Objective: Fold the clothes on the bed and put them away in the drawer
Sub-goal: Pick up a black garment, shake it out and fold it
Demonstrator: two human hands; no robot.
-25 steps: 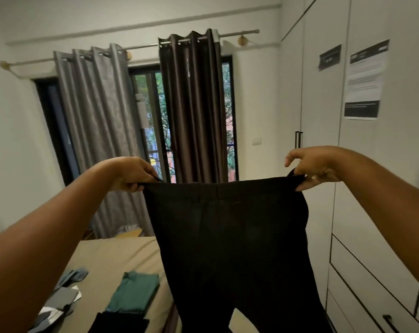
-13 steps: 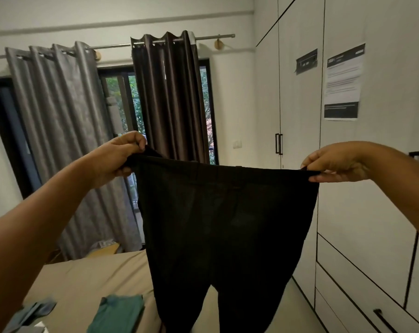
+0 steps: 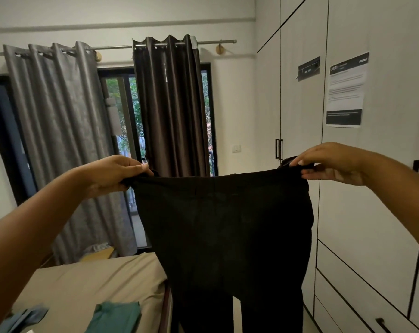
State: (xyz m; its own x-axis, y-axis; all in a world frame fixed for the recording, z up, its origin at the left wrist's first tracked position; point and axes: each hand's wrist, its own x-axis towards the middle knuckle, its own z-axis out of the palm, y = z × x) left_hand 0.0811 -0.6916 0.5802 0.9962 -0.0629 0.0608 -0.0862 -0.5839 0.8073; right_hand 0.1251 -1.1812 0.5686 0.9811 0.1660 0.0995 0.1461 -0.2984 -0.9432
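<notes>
- The trousers (image 3: 227, 231) hang in the air in front of the person. The waistband is on top and stretched nearly level, and the legs drop past the bottom of the view.
- The left grip (image 3: 114, 175) holds the left end of the waistband with fingers curled round the cloth. The right grip (image 3: 331, 164) pinches the right end between thumb and fingertips.
- The trousers' long axis runs straight down, waist to hems. All the cloth lies below the two grips, which are at about the same height and well apart, one at each end of the waistband.
- The trousers hang just past the bed's (image 3: 95, 282) right edge, between it and the wardrobe. The bed lies down and to the left, nearer the left grip. The drawer (image 3: 362, 284) is low on the right, nearer the right grip.
- The likely next move is to bring one grip across to the other, laying leg on leg along the vertical line. The halved trousers could then go down and left onto the bed.
- A folded green garment (image 3: 114, 318) and a blue-grey one (image 3: 23, 318) already lie on the bed's near part.
</notes>
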